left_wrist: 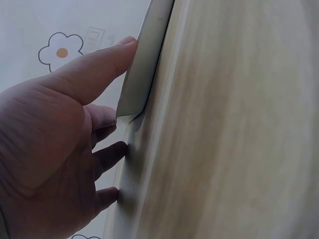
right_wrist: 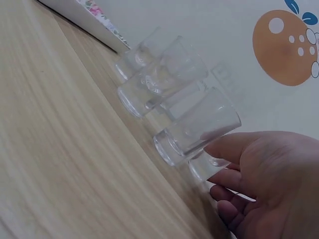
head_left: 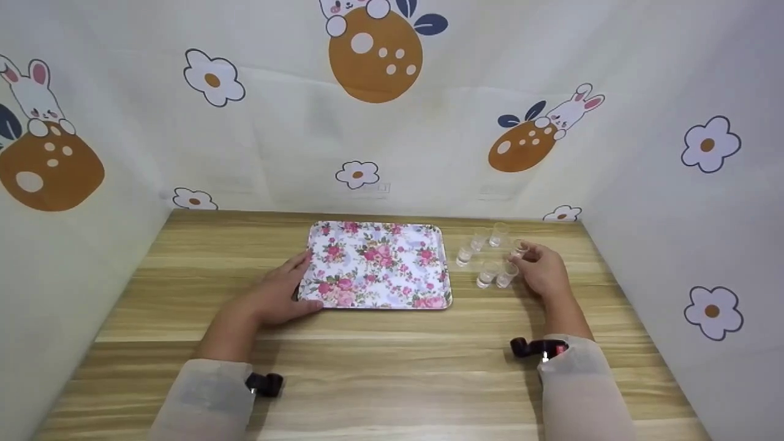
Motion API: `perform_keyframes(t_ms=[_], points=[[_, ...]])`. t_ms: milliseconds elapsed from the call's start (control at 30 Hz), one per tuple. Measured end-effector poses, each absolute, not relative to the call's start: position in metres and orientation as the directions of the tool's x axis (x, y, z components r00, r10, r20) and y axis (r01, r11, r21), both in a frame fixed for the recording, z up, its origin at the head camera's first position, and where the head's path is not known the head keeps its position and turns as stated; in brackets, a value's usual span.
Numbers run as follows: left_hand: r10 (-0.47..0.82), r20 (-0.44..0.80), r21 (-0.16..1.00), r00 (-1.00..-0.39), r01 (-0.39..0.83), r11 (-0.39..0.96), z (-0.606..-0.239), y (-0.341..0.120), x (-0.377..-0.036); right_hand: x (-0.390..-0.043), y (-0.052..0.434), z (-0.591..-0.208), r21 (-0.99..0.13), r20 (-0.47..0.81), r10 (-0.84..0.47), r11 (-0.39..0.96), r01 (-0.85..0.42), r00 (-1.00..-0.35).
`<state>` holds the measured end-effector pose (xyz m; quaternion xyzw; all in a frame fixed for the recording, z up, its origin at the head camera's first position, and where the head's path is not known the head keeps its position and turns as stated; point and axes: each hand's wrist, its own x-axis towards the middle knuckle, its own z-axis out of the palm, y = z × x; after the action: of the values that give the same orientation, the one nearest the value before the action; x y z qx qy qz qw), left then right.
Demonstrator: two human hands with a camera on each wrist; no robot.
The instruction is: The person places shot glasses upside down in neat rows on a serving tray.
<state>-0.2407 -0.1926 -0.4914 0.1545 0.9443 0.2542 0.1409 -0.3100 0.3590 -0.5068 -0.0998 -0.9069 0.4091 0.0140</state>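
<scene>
Guessing the right hand (head_left: 545, 269) is on one of those tiny glasses, yeah?

Yep, thumb and fingers curled round a clear glass (right_wrist: 200, 168), the one furthest right in the bunch. It's pinching it. Can't tell if the base is touching the wood though, another glass gets in the way in the right wrist view.

How many others?

Five, all upright on the table (head_left: 392, 367). Two near ones (head_left: 487, 277) sit side by side, and three more (head_left: 479, 239) run in a slanted line behind them, toward the back. They're all just to the right of the floral tray (head_left: 376, 264).

And the tray itself?

Lying on the wood near the back of the table, pattern up, pink roses on white. The left hand (head_left: 280, 299) is at its near left corner, fingers and thumb spread wide. Thumb's on the near edge, some fingers along the left side. More of a touch than a grab imo.

Love the backdrop btw.

Same lol. Pale cloth (head_left: 275, 141) printed with rabbits, oranges and flowers. Light sleeves (head_left: 582, 392) on both arms, with a dark gadget (head_left: 266, 384) poking out at each wrist.
</scene>
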Motion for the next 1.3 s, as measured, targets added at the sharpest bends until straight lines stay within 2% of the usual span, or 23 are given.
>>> perform_keyframes(t_ms=[400,967,1300], points=[[0.372,-0.184,0.532,-0.910,0.227,0.816,-0.489,-0.192,-0.240,-0.311,0.358,-0.511,-0.770,-0.012,0.233,0.618,0.157,-0.973],[0.359,-0.203,0.523,-0.911,0.208,0.826,-0.490,-0.191,-0.242,-0.304,0.336,-0.478,-0.859,0.037,0.317,0.494,0.132,-0.948],[0.361,-0.199,0.522,-0.911,0.213,0.826,-0.490,-0.191,-0.241,-0.298,0.283,-0.459,-0.853,0.174,0.221,0.520,-0.035,-0.960]])
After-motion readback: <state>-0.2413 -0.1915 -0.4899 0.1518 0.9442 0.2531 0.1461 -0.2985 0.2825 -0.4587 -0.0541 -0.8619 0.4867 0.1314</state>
